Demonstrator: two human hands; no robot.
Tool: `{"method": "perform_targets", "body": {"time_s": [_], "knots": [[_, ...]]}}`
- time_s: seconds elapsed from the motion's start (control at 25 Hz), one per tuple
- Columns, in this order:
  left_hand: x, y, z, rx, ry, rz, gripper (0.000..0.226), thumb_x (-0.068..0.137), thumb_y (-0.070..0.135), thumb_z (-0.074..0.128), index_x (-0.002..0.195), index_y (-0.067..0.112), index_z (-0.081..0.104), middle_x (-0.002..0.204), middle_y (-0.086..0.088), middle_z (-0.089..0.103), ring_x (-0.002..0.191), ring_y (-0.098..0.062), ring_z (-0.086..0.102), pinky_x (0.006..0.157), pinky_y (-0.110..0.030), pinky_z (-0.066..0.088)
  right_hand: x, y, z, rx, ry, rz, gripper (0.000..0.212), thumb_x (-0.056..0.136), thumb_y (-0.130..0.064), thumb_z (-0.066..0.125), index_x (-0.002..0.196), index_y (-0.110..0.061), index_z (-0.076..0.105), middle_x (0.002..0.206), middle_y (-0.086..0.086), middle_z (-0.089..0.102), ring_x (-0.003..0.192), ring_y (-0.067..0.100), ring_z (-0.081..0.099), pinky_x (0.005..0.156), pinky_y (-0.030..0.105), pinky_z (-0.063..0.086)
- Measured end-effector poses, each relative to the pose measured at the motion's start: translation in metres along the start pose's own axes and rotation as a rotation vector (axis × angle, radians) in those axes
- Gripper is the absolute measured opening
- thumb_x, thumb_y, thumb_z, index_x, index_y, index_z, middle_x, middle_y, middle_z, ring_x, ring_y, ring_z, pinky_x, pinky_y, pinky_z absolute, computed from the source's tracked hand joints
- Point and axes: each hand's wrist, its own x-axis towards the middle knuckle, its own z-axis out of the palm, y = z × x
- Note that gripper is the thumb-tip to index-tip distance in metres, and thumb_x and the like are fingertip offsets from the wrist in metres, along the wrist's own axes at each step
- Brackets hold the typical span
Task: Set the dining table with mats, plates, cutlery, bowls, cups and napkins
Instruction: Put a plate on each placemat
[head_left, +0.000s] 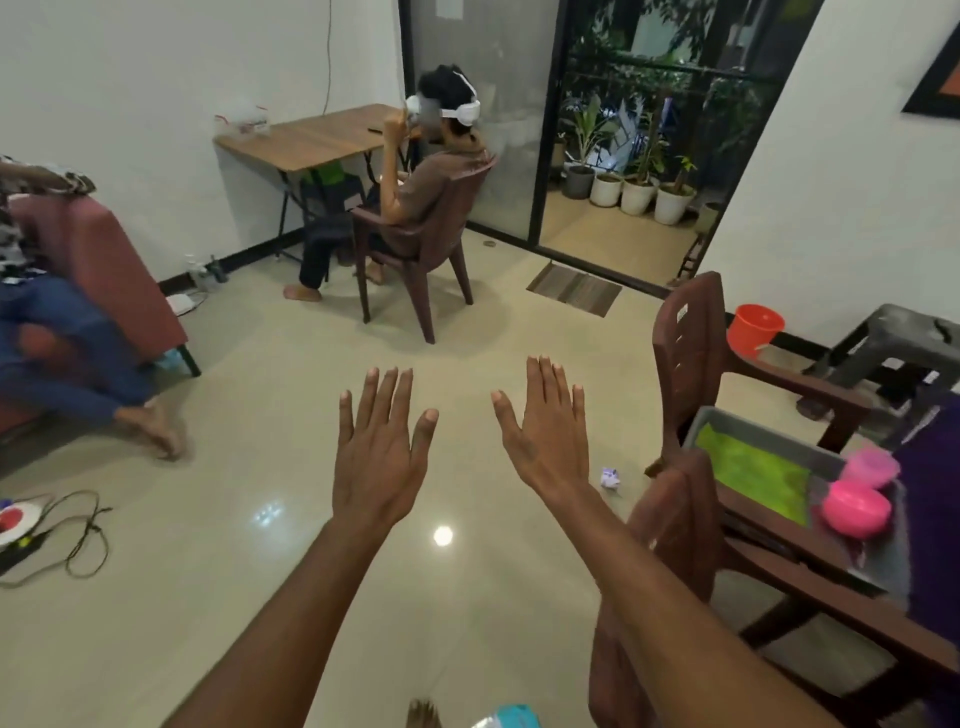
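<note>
My left hand (382, 447) and my right hand (545, 431) are stretched out side by side over the tiled floor, backs up, fingers straight and spread, holding nothing. To the right, a grey tray (769, 431) rests on a brown plastic chair (691, 364). In the tray lies a green mat (753, 470) with two pink bowls (857, 506) beside it. My right hand is well left of the tray and apart from it. No dining table shows in this view.
A person with a white headset sits on a brown chair (441, 234) at a wooden desk (322, 137) ahead. Another person lies on a red sofa (98, 270) at left. Cables (83, 540) lie on the floor at lower left. An orange bucket (756, 327) and a grey stool (904, 343) stand at right.
</note>
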Motion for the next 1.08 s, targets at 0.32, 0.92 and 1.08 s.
{"method": "perform_targets", "body": {"time_s": [0.32, 0.92, 1.08], "knots": [[0.237, 0.035, 0.09, -0.147, -0.101, 0.244, 0.068, 0.105, 0.06, 0.007, 0.163, 0.024, 0.009, 0.17, 0.006, 0.008, 0.155, -0.007, -0.014, 0.127, -0.043, -0.006, 0.19, 0.035, 0.021, -0.027, 0.119, 0.221, 0.075, 0.102, -0.066, 0.019, 0.163, -0.023, 0.005, 0.17, -0.004, 0.003, 0.156, 0.01, -0.006, 0.127, 0.04, -0.008], [0.62, 0.263, 0.297, -0.436, -0.377, 0.912, 0.067, 0.106, 0.06, 0.01, 0.163, 0.024, 0.015, 0.169, 0.003, 0.016, 0.157, -0.011, -0.003, 0.128, -0.044, -0.002, 0.486, 0.234, -0.028, -0.185, 0.538, 0.838, 0.073, 0.102, -0.065, 0.021, 0.161, -0.023, 0.016, 0.169, -0.002, 0.016, 0.156, 0.015, 0.007, 0.127, 0.043, 0.003], [0.67, 0.353, 0.357, -0.471, -0.404, 1.081, 0.069, 0.105, 0.062, 0.008, 0.163, 0.026, 0.014, 0.17, 0.002, 0.015, 0.157, -0.013, -0.001, 0.128, -0.044, -0.001, 0.532, 0.312, -0.047, -0.123, 0.66, 0.972, 0.071, 0.102, -0.062, 0.026, 0.161, -0.022, 0.02, 0.168, -0.003, 0.019, 0.155, 0.013, 0.008, 0.127, 0.043, 0.006]]}}
